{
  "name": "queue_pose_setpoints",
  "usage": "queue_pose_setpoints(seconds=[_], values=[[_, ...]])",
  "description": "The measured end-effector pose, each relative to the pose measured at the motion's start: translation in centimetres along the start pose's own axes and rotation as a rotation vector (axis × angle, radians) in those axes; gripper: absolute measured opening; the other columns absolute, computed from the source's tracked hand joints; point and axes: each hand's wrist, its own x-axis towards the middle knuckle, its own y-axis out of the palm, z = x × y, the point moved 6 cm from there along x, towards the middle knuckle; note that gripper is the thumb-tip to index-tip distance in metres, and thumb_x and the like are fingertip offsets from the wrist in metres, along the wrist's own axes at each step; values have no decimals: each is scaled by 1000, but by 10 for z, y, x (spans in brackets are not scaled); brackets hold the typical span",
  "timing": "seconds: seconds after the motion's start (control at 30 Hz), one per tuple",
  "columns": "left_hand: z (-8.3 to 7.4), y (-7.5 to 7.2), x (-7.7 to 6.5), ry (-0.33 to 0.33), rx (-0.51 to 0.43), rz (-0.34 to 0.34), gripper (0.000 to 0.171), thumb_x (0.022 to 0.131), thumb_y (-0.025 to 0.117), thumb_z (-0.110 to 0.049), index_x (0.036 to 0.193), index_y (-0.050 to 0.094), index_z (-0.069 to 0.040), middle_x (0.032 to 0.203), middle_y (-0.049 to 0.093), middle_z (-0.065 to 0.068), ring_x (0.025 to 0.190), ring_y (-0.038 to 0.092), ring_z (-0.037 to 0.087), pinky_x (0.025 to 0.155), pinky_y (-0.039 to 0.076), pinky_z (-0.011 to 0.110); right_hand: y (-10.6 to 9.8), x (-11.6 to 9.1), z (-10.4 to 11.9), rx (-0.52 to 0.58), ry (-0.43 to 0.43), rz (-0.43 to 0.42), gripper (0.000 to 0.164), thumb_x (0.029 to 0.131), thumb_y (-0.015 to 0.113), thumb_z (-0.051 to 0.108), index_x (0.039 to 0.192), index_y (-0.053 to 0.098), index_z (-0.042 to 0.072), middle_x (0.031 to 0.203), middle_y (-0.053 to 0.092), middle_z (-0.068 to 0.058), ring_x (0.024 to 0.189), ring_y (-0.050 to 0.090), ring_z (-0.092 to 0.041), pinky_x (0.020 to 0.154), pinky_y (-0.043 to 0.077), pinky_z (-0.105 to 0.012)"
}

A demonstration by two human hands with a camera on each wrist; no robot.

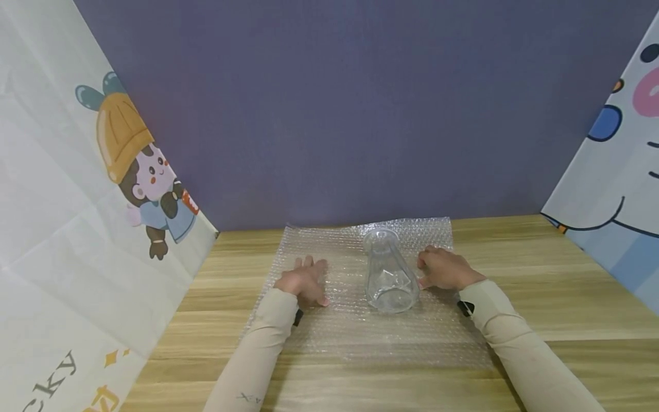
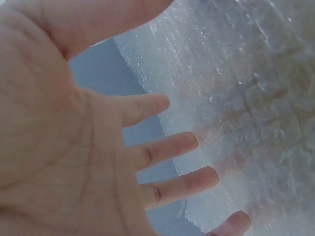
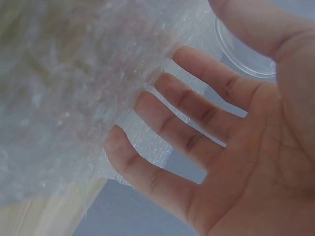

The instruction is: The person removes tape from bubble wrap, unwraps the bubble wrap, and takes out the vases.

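Note:
A clear glass vessel (image 1: 389,272), with a narrower neck at its far end and a wide base towards me, is on a sheet of bubble wrap (image 1: 350,332). Whether it stands or lies cannot be told. To its left, my left hand (image 1: 304,281) is over the wrap; in the left wrist view its fingers (image 2: 170,149) are spread and straight, their tips at the wrap. My right hand (image 1: 444,269) is just right of the vessel. Its fingers (image 3: 184,133) are loosely bent in the right wrist view, tips against the wrap, with a round glass edge (image 3: 248,69) beyond the thumb.
The wrap lies on a wood-grain table (image 1: 515,274) and reaches its back edge. A dark purple-blue panel (image 1: 334,114) rises behind. White sheets printed with cartoons stand at the left (image 1: 62,171) and right (image 1: 592,183).

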Motion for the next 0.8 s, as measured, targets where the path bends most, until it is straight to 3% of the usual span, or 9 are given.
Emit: queue_pose_setpoints(seconds=[0.2,0.43,0.6,0.8], values=[[3,-2,3,-14,-27,-19,110,77,87,-35,164,22,-20,172,2,19,158,-5,45,118,5,78,4,4,-4,24,1,55,41,82,84,40,106,67,12,103,61,-2,99,63,-27,78,55,-50],[4,-3,5,-21,-41,-46,110,74,89,-33,163,26,-21,172,6,19,158,-2,46,118,8,79,1,5,-3,61,-10,57,26,91,74,34,105,68,12,101,62,-2,90,61,-21,73,53,-43],[3,-4,6,-15,-51,-70,111,71,91,-30,162,28,-21,172,10,19,158,2,46,116,11,80,-5,5,-2,109,-1,-20,16,93,70,24,99,68,9,97,68,-7,86,64,-23,73,54,-45],[-2,-8,5,7,-5,-146,114,63,95,-30,159,34,-23,167,28,18,154,22,46,115,31,72,-17,6,3,208,47,-167,22,101,60,23,110,69,6,108,73,-14,97,69,-31,82,57,-51]])
